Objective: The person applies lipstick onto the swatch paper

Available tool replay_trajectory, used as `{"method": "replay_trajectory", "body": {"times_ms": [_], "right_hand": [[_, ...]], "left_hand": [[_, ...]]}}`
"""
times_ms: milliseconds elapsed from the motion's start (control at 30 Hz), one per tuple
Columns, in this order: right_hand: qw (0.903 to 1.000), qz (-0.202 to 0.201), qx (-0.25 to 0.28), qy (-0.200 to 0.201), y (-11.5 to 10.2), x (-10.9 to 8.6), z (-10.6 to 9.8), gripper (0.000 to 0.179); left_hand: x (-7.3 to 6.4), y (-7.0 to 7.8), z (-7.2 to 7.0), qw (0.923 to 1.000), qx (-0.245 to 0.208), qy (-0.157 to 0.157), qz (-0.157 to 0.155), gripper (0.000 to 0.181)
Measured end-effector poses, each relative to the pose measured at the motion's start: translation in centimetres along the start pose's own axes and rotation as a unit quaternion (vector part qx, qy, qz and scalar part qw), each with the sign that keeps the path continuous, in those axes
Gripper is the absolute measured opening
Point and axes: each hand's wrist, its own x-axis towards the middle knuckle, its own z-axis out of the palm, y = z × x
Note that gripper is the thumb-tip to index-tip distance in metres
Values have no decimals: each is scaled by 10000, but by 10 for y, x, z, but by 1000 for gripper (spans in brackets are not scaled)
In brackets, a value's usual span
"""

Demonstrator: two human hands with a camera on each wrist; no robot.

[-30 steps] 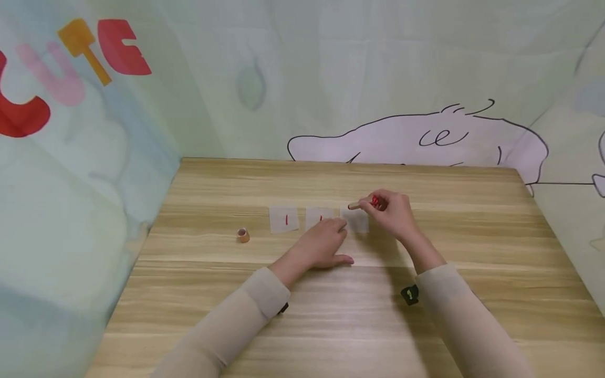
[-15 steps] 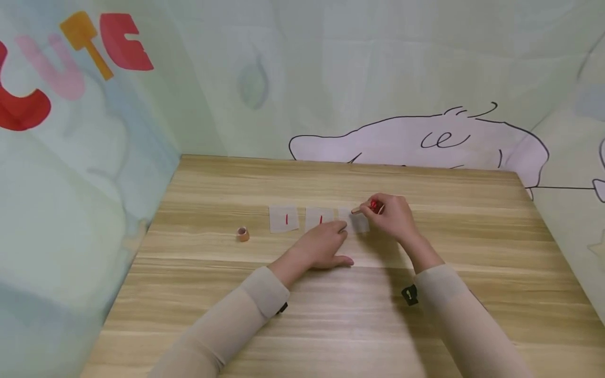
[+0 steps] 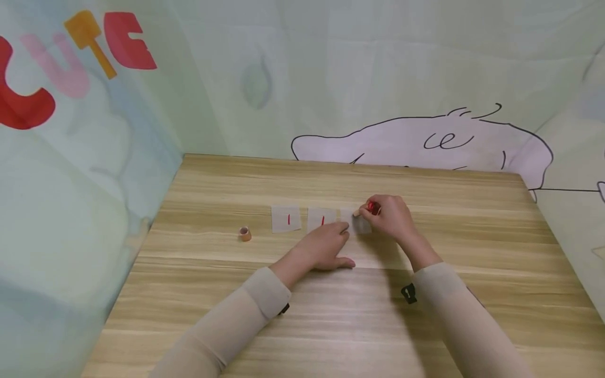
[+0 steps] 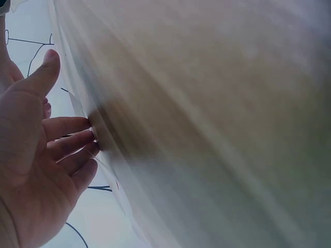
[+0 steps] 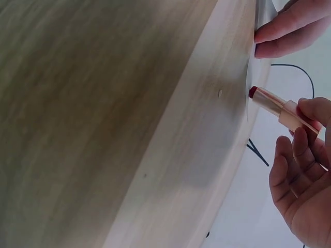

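In the head view, my right hand (image 3: 389,218) pinches a lipstick in a shiny rose-gold tube between thumb and fingers. The right wrist view shows that lipstick (image 5: 283,110) tilted, its dark red tip at the surface of the right-hand paper square; contact is hard to confirm. My left hand (image 3: 322,245) lies palm down, its fingertips pressing at the left edge of this paper square (image 3: 363,227) and its thumb stretched out to the side. Left of it lie a middle paper square (image 3: 314,214), partly covered by the left hand, and another paper square (image 3: 279,220); each bears a short red stroke.
A small rose-gold lipstick cap (image 3: 245,234) stands left of the paper squares, its opening upward. Everything lies on a wood-grain table (image 3: 227,181). A printed cloth backdrop (image 3: 354,68) rises along the table's back and left edges.
My right hand has brought the lipstick slightly down towards the right-hand paper square, and the tip now meets or nearly meets it. The left hand has stayed in place.
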Motion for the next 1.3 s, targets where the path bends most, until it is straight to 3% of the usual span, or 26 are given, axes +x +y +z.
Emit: {"method": "replay_trajectory", "body": {"times_ms": [567,733,867,967,1067,1200,1300], "right_hand": [[9980,-147,-78,-615,-7,-1,-12,19],[9982,-176,-68,-565,-7,-2,-11,19],[9995,-98,211,-209,-2,-6,-7,16],[9977,-22,625,275,0,-10,-5,16],[9921,-52,1079,636,0,-12,-6,19],[9834,-41,1638,776,-4,-15,-9,19],[9745,38,2126,712,-9,-17,-11,15]], "left_hand": [[3,0,-1,10000,67,39,-9,77],[3,0,-1,10000,4,-25,-40,76],[1,-2,-1,9996,-275,20,-114,74],[-1,-7,-2,9978,-519,361,-178,70],[-4,-13,-5,9929,-646,938,-335,63],[-8,-20,-15,9782,-874,1752,-692,53],[-12,-22,-24,9649,-1142,2229,-785,50]]}}
